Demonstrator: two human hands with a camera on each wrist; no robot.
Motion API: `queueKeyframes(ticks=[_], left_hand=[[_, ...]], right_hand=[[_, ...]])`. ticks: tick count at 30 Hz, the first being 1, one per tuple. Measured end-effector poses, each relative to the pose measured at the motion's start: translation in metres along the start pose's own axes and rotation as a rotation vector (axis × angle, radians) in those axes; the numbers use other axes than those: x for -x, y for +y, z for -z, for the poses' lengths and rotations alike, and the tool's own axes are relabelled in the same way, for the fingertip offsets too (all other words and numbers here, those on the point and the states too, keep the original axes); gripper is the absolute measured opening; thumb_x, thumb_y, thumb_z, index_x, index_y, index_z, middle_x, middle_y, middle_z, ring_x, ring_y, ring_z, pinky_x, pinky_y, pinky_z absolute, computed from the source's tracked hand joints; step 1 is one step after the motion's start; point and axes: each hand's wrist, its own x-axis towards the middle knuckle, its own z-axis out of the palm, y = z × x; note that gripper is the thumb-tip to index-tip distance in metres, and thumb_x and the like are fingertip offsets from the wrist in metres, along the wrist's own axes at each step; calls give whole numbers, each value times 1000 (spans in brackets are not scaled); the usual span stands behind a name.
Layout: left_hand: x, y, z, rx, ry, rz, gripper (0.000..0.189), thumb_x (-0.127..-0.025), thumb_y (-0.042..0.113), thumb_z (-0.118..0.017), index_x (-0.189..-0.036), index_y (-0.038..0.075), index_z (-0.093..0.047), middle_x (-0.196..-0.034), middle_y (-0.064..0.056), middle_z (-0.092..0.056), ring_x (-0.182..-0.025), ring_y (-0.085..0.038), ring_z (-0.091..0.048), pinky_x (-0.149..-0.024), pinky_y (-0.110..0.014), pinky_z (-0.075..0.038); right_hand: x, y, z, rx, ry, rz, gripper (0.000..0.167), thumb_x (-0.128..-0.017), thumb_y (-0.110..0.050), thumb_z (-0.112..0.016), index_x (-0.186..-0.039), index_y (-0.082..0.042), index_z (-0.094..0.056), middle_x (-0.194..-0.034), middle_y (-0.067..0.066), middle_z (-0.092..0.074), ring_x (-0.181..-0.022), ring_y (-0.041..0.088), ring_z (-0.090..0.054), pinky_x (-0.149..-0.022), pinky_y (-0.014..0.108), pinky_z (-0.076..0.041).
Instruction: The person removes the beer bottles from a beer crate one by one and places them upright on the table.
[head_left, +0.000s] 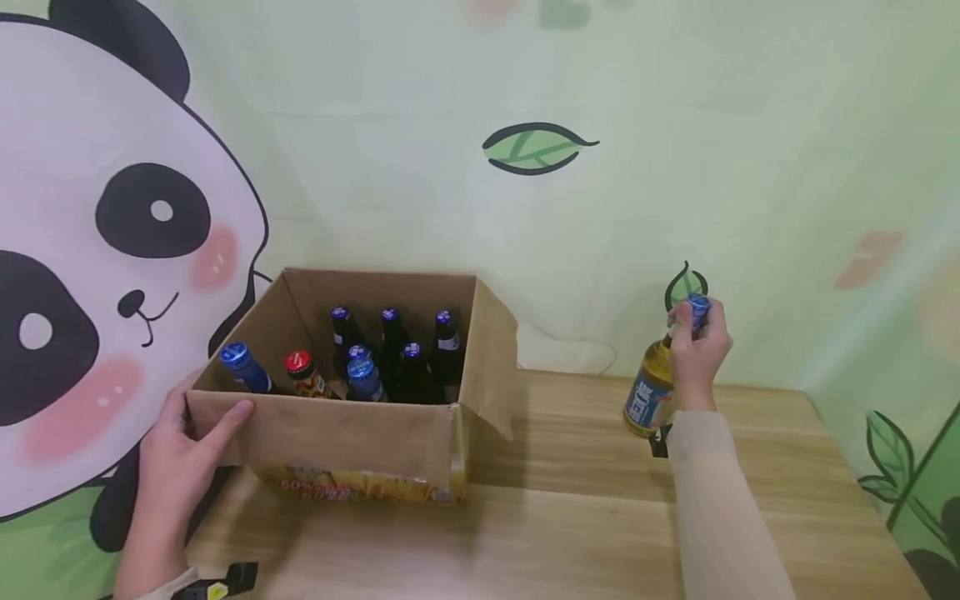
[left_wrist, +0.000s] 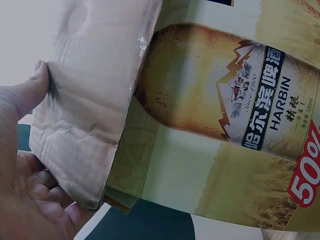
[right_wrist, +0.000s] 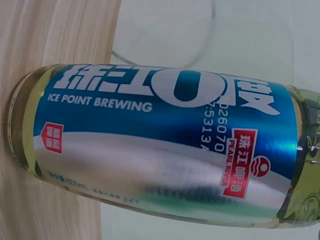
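At the right, my right hand [head_left: 699, 346] grips the neck of a beer bottle [head_left: 647, 392], just under its blue cap. The bottle leans slightly, its base at the tabletop. Its blue and silver label [right_wrist: 165, 145] fills the right wrist view, where the hand is hidden. My left hand [head_left: 183, 454] holds the front left corner of an open cardboard box [head_left: 330, 429], thumb on the outer face of the folded-down flap [left_wrist: 95, 95]. In the left wrist view, the fingers of my left hand [left_wrist: 40, 200] curl behind that flap. Several capped bottles [head_left: 365, 379] stand inside the box.
One bottle in the box has a red cap [head_left: 298, 363]; the others' caps are blue. A side flap [head_left: 491, 367] sticks out to the right. The wooden table [head_left: 570, 533] meets a backdrop [head_left: 375, 183] printed with a panda and leaves.
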Motion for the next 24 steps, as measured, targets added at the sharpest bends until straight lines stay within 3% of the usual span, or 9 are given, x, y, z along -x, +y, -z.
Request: queueKeyframes(ticks=[8, 14, 20, 24], left_hand=[[3, -2, 1, -5, 13, 6, 82, -91, 46, -72, -157, 17, -33, -147, -25, -48, -128, -42, -48, -103, -63, -38], [3, -2, 0, 4, 5, 18, 83, -91, 45, -72, -158, 17, -31, -149, -25, -46, -131, -42, -46, -105, -61, -38], [1, 0, 0, -1, 1, 5, 82, -91, 44, -73, -158, 18, -32, -149, -23, -47, -130, -42, -47, -104, -62, -39], [0, -1, 0, 18, -5, 5, 83, -91, 43, -73, -158, 17, -30, -150, -25, -44, -132, -45, -45, -104, -65, -37]], right_hand=[[5, -1, 1, -10, -15, -7, 16, -102, -5, -58, -101, 11, -57, -83, 4, -65, -75, 13, -58, -67, 16, -45], [-3, 13, 5, 117, -30, -14, 23, -101, -10, -60, -107, 12, -60, -90, 17, -70, -76, 4, -60, -69, 13, -45], [-13, 9, 13, 182, -54, -83, 29, -100, -20, -64, -115, 4, -64, -97, 1, -67, -87, 4, -59, -82, 16, -49], [-21, 2, 12, 225, -96, -58, 32, -101, -24, -62, -113, 5, -66, -97, 8, -67, -85, 7, -55, -78, 19, -44]])
